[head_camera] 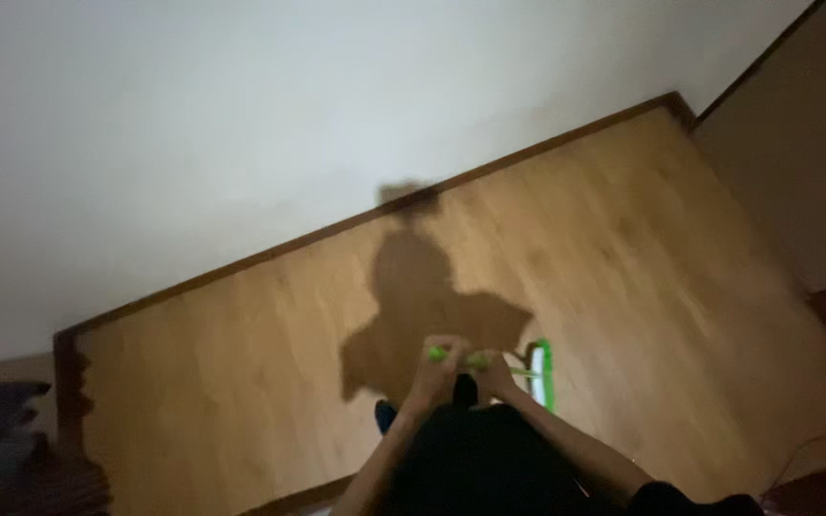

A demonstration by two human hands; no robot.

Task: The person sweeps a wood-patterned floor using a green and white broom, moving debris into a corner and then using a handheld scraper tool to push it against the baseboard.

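Observation:
Both my hands grip a thin bright green mop handle point(475, 361) low in the middle of the view. My left hand point(440, 367) wraps the handle's left end and my right hand point(495, 371) holds it just beside. The green and white flat mop head point(544, 373) rests on the wooden floor point(623, 258) just right of my hands. My dark clothing fills the bottom centre and hides the lower part of the handle.
A white wall point(241, 124) with a dark wooden skirting board point(384, 215) runs diagonally behind the floor. A beige door or panel point(795, 153) stands at the right. A dark piece of furniture point(2, 430) sits at the lower left. My shadow falls on the floor.

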